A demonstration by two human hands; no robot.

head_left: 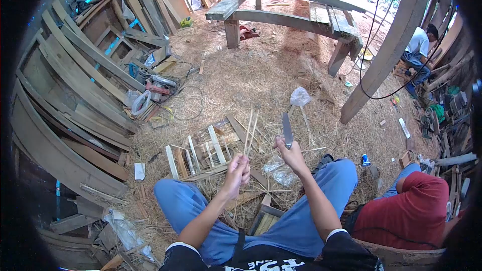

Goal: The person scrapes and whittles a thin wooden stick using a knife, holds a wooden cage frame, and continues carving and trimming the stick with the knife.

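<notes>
Thin light strips (252, 129) stand up out of my left hand (236, 174), whose fingers are closed round their lower ends. My right hand (289, 153) grips a knife (287, 126) with its broad blade pointing up and away from me. The blade and the strips are apart. Both hands are above my spread knees. Beyond and left of my left hand, a small slatted wooden frame (216, 144) lies on the ground. Clear plastic (279, 171) lies below my right hand among loose strips and shavings.
A wooden workbench (296, 17) stands ahead, with a slanted post (389, 50) to its right. Power tools (159, 87) and leaning boards (75, 85) are at left. A person in red (406, 208) sits close on my right; another person (416, 52) is farther back right.
</notes>
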